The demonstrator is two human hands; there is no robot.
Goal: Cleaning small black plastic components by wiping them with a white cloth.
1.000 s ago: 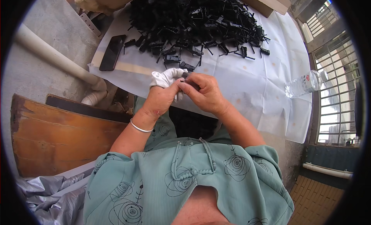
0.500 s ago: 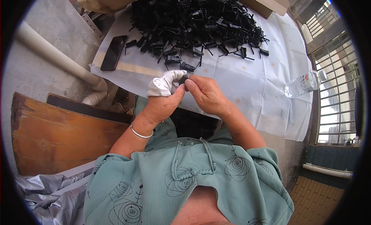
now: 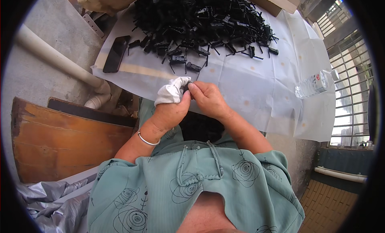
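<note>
My left hand (image 3: 173,108), its fingers wrapped in a white cloth (image 3: 171,91), is closed on a small black plastic part (image 3: 186,87). From the other side my right hand (image 3: 208,97) pinches the same part between thumb and forefinger. Both hands meet at the table's near edge, and most of the part is hidden behind my fingers. Just beyond them lies a large heap of black plastic parts (image 3: 200,24) with thin prongs. A few loose ones, such as a black part (image 3: 194,67), rest at the heap's near side.
White sheeting (image 3: 240,84) covers the table. A dark phone (image 3: 116,54) lies at the left, and a clear plastic bottle (image 3: 311,86) lies on its side at the right. Cardboard (image 3: 266,4) stands behind the heap. A wooden board (image 3: 72,141) leans at the left below a pipe (image 3: 60,56).
Both hands have shifted slightly left and down together, still on the black part. The table and bottle appear slightly shifted in the picture. The heap looks the same.
</note>
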